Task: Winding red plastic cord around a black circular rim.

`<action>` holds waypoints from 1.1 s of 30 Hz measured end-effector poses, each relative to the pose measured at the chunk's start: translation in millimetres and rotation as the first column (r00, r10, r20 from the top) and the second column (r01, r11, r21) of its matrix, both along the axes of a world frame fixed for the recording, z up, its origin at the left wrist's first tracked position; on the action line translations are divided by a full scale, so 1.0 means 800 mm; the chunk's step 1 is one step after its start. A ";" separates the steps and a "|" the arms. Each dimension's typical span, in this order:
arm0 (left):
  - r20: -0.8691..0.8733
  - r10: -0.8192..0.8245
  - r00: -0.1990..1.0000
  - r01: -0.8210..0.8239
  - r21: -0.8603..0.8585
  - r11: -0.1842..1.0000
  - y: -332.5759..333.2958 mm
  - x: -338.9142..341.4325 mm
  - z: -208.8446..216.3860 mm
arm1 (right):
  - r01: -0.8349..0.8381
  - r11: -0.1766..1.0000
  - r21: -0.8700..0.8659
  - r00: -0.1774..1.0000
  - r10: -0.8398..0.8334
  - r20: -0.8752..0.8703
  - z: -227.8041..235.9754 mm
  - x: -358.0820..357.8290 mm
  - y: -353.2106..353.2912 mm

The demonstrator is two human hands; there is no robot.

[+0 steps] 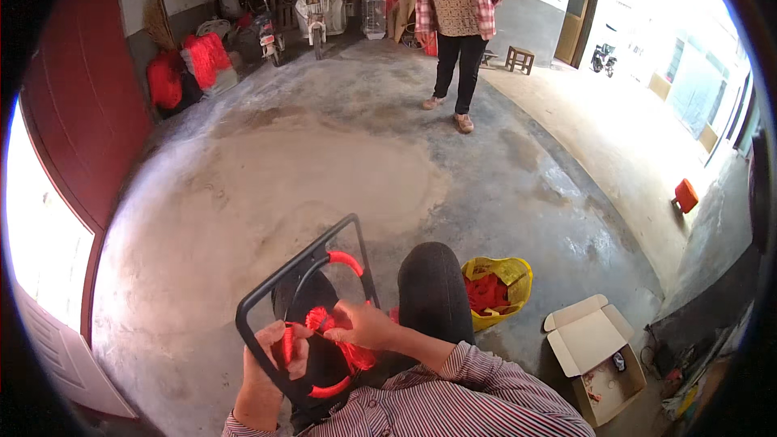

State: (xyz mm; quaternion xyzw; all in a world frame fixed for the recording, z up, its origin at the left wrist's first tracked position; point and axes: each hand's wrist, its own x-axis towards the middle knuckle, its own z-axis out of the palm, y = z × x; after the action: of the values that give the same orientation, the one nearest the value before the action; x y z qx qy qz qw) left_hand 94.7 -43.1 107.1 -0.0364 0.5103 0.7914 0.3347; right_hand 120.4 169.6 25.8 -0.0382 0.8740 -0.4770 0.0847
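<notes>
The two hands are close together above the lap. The left hand (277, 360) reaches around the side bar of a black frame (299, 259), its fingers curled shut on a bit of red yarn. The right hand (368, 326), just beside it, has thumb and fingers closed on a bunch of the same red yarn (358, 356), part of which hangs below the palm. Whether the fingertips of the two hands touch is hard to tell.

The frame stands tilted over the legs and holds a ring (346, 262), partly covered in red; the hands hide much of it, and the frame's lower end is lost near the striped shirt (405, 409).

On the floor to the right, a yellow bag (526, 277) stands open with red stuff inside. Farther right, an open cardboard box (583, 338) holds some small, unclear bits and a dark, crumpled item.
</notes>
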 end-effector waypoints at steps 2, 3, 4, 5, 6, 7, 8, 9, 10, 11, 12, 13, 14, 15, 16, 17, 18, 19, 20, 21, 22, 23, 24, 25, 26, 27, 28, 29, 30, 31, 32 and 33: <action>-0.030 -0.079 0.996 0.083 0.128 0.988 0.003 0.005 0.006 | 0.083 0.995 0.052 0.988 -0.075 -0.138 -0.004 -0.001 -0.002; -0.041 -0.101 0.994 0.107 0.154 0.982 0.004 0.007 0.009 | 0.085 0.996 0.013 0.981 -0.082 -0.175 -0.007 -0.002 -0.002; -0.042 -0.071 0.997 0.076 0.139 0.987 0.005 0.012 0.010 | 0.080 0.997 0.001 0.986 -0.079 -0.148 -0.009 -0.004 -0.001; -0.045 -0.054 0.998 0.060 0.125 0.990 0.006 0.015 0.012 | 0.096 0.995 -0.001 0.987 -0.096 -0.128 -0.013 -0.004 -0.001; -0.001 -0.026 1.000 0.026 0.108 0.994 0.006 0.017 0.012 | 0.103 0.994 0.032 0.983 -0.097 -0.154 -0.015 -0.005 0.000; 0.008 0.029 1.000 -0.029 0.067 0.997 0.006 0.018 0.013 | 0.067 0.997 0.027 0.987 -0.063 -0.148 -0.017 -0.005 0.000; -0.006 -0.010 1.000 0.010 0.069 0.998 0.006 0.019 0.012 | 0.067 0.997 0.039 0.977 -0.057 -0.207 -0.020 -0.004 0.000; -0.022 -0.035 0.999 0.036 0.069 0.997 0.004 0.019 0.012 | 0.081 0.994 0.076 0.964 -0.059 -0.261 -0.021 -0.003 0.000; -0.017 -0.041 0.999 0.042 0.071 0.997 0.003 0.018 0.011 | 0.059 0.997 0.053 0.964 -0.043 -0.263 -0.023 -0.001 0.000; 0.027 -0.060 0.998 0.057 0.097 0.994 0.003 0.016 0.010 | 0.061 0.997 0.040 0.964 -0.049 -0.263 -0.023 0.001 -0.001; 0.065 -0.085 0.994 0.076 0.128 0.989 0.001 0.014 0.010 | 0.064 0.998 0.028 0.963 -0.054 -0.264 -0.024 0.003 -0.001; 0.068 -0.078 0.995 0.069 0.124 0.990 0.001 0.013 0.011 | 0.062 0.998 0.028 0.963 -0.052 -0.265 -0.023 0.004 0.000; 0.091 -0.114 0.989 0.096 0.179 0.979 0.000 0.013 0.012 | 0.090 0.996 0.021 0.970 -0.082 -0.230 -0.022 0.005 0.001; 0.133 -0.139 0.981 0.113 0.185 0.976 0.001 0.014 0.014 | 0.140 0.989 0.040 0.974 -0.130 -0.186 -0.020 0.004 0.002; 0.100 -0.156 0.983 0.130 0.234 0.963 0.002 0.017 0.016 | 0.123 0.992 0.015 0.972 -0.117 -0.205 -0.017 0.003 0.004; -0.005 -0.107 0.994 0.107 0.164 0.981 0.004 0.022 0.019 | 0.141 0.990 0.010 0.969 -0.136 -0.204 -0.013 0.000 0.007; -0.109 -0.065 0.992 0.075 0.087 0.993 0.007 0.028 0.021 | 0.182 0.982 0.044 0.971 -0.173 -0.165 -0.009 -0.004 0.008; -0.111 -0.067 0.992 0.077 0.094 0.993 0.011 0.034 0.022 | 0.161 0.987 0.004 0.967 -0.157 -0.201 -0.004 -0.008 0.010; -0.138 -0.011 0.990 0.023 0.083 0.996 0.016 0.039 0.023 | 0.178 0.984 0.018 0.964 -0.171 -0.203 0.002 -0.012 0.011; -0.179 0.030 0.983 -0.014 0.091 0.996 0.021 0.044 0.023 | 0.199 0.979 0.037 0.962 -0.188 -0.196 0.008 -0.017 0.011; -0.199 0.046 0.979 -0.026 0.099 0.995 0.023 0.048 0.024 | 0.198 0.980 0.031 0.960 -0.188 -0.210 0.014 -0.022 0.009; -0.182 0.047 0.982 -0.034 0.074 0.997 0.026 0.049 0.024 | 0.148 0.989 -0.031 0.930 -0.149 -0.335 0.020 -0.027 0.007; -0.169 0.048 0.984 -0.032 0.097 0.995 0.029 0.051 0.024 | 0.123 0.987 -0.105 0.877 -0.157 -0.454 0.025 -0.029 0.003; -0.166 0.038 0.985 -0.020 0.110 0.994 0.031 0.052 0.024 | 0.088 0.992 -0.085 0.881 -0.117 -0.459 0.030 -0.031 -0.001; -0.181 -0.013 0.983 0.018 0.025 1.000 0.033 0.051 0.023 | -0.006 0.862 -0.508 0.942 -0.166 -0.292 0.034 -0.032 -0.003; -0.218 0.012 0.976 0.009 0.092 0.996 0.035 0.048 0.022 | -0.063 0.532 -0.844 0.991 -0.069 -0.118 0.037 -0.031 -0.006; -0.106 -0.051 0.993 0.070 0.185 0.980 0.036 0.046 0.022 | -0.041 0.568 -0.822 0.995 -0.048 -0.083 0.040 -0.030 -0.005; 0.002 -0.124 0.992 0.119 0.282 0.952 0.036 0.043 0.021 | -0.035 0.547 -0.837 0.995 -0.061 -0.082 0.042 -0.028 -0.005; 0.094 -0.089 0.992 0.052 0.339 0.939 0.037 0.043 0.020 | -0.215 0.564 -0.797 0.969 0.019 -0.247 0.044 -0.025 -0.002; 0.101 -0.095 0.990 0.057 0.326 0.944 0.038 0.042 0.018 | -0.369 0.534 -0.761 0.915 0.064 -0.399 0.045 -0.023 0.001; 0.156 -0.076 0.985 0.014 0.368 0.930 0.039 0.042 0.016 | -0.382 0.566 -0.730 0.911 0.100 -0.400 0.045 -0.020 0.005; 0.187 -0.085 0.979 -0.001 0.420 0.907 0.039 0.041 0.013 | -0.409 0.490 -0.770 0.909 0.145 -0.391 0.046 -0.018 0.009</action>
State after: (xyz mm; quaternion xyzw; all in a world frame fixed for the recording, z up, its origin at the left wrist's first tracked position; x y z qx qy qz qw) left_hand 127.9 -12.2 117.5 -0.0328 0.2932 0.8670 0.4017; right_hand 105.8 176.6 62.3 -0.2812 0.5221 -0.8051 0.0105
